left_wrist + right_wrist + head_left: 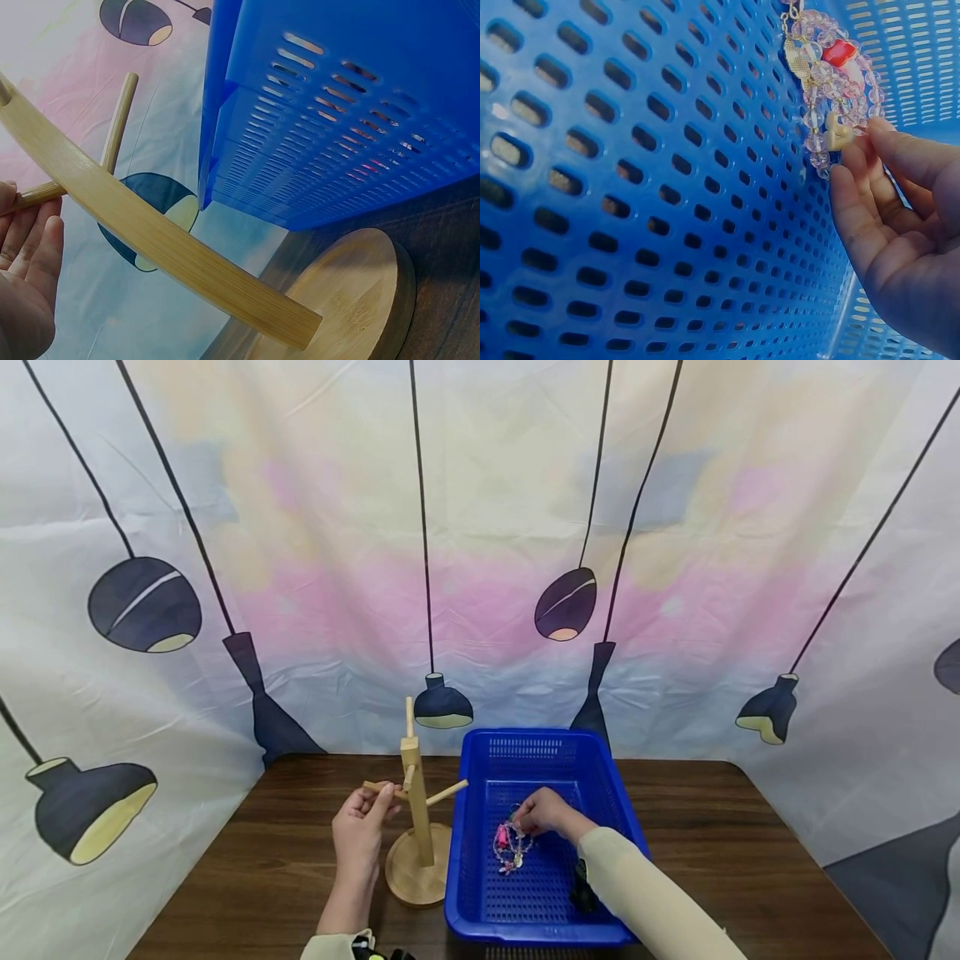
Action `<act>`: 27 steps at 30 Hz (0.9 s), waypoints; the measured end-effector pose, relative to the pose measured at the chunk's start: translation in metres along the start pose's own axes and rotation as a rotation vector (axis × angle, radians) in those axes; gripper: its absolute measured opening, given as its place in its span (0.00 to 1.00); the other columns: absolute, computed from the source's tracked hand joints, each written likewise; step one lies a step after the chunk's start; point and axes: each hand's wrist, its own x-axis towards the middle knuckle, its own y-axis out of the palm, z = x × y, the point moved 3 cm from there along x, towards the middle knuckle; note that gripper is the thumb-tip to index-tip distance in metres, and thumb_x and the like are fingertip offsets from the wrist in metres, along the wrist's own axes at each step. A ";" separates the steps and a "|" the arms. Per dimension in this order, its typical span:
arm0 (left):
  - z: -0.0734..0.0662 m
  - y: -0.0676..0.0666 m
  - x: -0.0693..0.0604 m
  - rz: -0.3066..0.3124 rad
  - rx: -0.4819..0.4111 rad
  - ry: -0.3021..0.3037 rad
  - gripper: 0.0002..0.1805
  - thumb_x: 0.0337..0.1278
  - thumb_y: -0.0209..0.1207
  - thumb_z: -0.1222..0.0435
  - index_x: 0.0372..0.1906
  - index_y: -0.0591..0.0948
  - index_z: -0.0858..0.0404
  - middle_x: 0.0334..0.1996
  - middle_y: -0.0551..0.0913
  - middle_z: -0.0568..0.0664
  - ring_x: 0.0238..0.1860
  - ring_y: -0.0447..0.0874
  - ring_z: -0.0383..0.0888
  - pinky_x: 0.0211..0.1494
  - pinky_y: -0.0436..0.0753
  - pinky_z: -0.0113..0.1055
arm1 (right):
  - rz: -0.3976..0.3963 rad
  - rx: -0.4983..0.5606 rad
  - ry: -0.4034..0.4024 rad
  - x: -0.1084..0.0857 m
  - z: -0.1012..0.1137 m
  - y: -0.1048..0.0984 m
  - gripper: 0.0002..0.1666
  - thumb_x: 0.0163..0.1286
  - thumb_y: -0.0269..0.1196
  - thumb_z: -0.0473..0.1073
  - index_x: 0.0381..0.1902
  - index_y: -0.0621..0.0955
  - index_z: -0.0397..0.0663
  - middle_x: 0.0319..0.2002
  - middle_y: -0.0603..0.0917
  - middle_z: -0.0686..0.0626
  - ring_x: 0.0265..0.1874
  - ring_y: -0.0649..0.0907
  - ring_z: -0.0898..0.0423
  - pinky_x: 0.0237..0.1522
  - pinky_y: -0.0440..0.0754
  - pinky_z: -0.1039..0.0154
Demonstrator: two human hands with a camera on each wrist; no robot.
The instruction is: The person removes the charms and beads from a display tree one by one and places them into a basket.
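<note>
A wooden stand [420, 827] with a round base and side pegs stands upright on the table, left of a blue basket [540, 933]. With thumb and fingers my left hand [358, 833] holds the left peg [37, 196] of the stand. My right hand [553, 814] reaches down into the basket. There it pinches a bracelet of clear and pink beads [821, 116] near a small pale charm [838, 135]. More beaded loops with a bright pink piece [502, 837] lie in the same cluster; how many bracelets there are I cannot tell.
The dark wooden table [720, 852] carries both stand and basket. The basket's left wall is close beside the stand, with the right peg [447, 792] reaching its rim. Behind the table hangs a cloth [495, 527] printed with lamps.
</note>
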 end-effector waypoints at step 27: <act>0.000 -0.002 -0.001 -0.010 0.005 -0.017 0.09 0.69 0.61 0.73 0.32 0.83 0.59 0.26 0.89 0.34 0.31 0.88 0.29 0.35 0.88 0.21 | 0.017 -0.032 -0.005 -0.001 0.001 0.001 0.05 0.67 0.67 0.28 0.37 0.89 0.32 0.36 0.92 0.40 0.30 0.88 0.54 0.40 0.93 0.55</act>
